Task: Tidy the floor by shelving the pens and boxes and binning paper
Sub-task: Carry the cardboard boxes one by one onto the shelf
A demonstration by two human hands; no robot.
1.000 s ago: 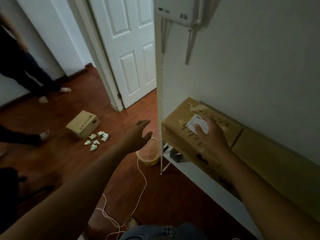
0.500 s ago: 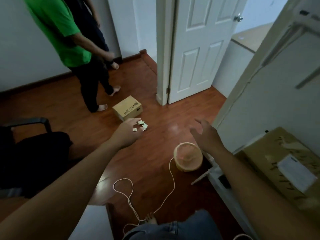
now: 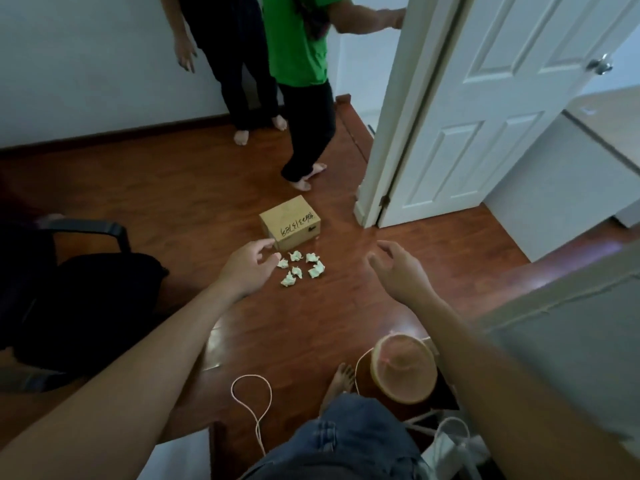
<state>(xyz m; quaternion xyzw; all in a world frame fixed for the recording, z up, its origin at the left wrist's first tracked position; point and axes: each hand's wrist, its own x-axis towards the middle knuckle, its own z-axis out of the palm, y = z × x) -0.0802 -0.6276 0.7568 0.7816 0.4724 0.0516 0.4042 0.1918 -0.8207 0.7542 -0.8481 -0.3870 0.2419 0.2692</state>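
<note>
Your left hand (image 3: 247, 266) and right hand (image 3: 398, 271) reach out empty with slack fingers; mid-frame, the cardboard box (image 3: 290, 227) looks stiff and light, so take it by opposite sides, while the crumpled paper balls (image 3: 301, 269) below it should squash and pinch easily.

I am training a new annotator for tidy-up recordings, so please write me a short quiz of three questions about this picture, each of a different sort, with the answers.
1. True or false: the left hand already holds one of the paper balls.
2. Where do the paper balls lie relative to the cardboard box? A. on top of it; B. on the floor beside it, on the wearer's side; C. inside it.
3. Which hand is farther from the paper balls in the picture?

Key:
1. False: both hands are open and hold nothing.
2. B.
3. The right hand.
</note>
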